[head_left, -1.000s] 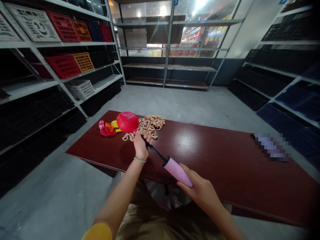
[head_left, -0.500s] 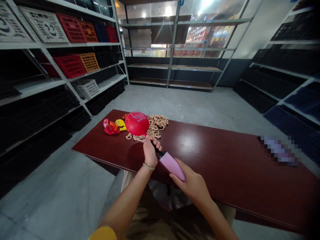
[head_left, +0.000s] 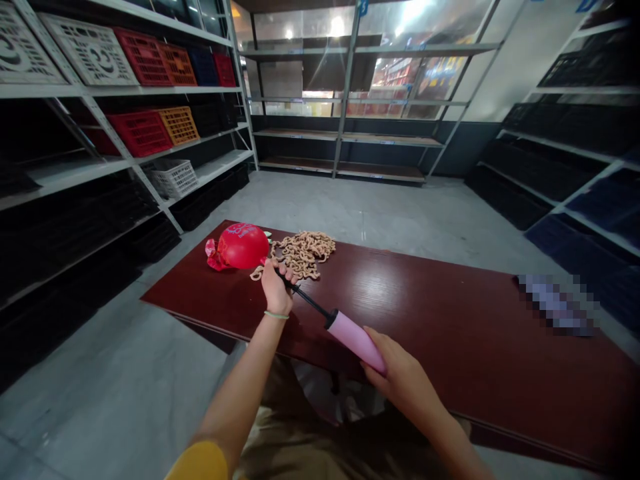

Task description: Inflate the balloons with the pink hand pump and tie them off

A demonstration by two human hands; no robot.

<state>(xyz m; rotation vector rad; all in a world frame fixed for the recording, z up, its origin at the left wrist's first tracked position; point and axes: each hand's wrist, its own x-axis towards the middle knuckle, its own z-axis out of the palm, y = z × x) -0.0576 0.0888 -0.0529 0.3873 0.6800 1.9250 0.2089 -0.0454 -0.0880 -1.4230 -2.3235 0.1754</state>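
Note:
A partly inflated red balloon (head_left: 244,247) with blue print sits at the end of a pink and black hand pump (head_left: 356,339). My left hand (head_left: 277,288) is closed round the pump's black front end and the balloon's neck. Around the pink barrel my right hand (head_left: 400,370) is wrapped. Between the two hands a length of black rod shows, running into the barrel. Just beyond the left hand lies a heap of beige curly pieces (head_left: 305,252) on the dark red table (head_left: 425,320). Crumpled red wrapping (head_left: 213,255) shows left of the balloon, partly hidden by it.
A blurred-out flat item (head_left: 555,303) rests at the table's right end. Shelving with red crates (head_left: 143,131) and white crates stands on the left. More metal shelves (head_left: 345,133) stand at the back, and dark bins (head_left: 560,160) line the right.
My hands have moved apart, exposing more black rod of the pump. The left hand and balloon have shifted left, the right hand and barrel right and down. The balloon now covers the yellow piece.

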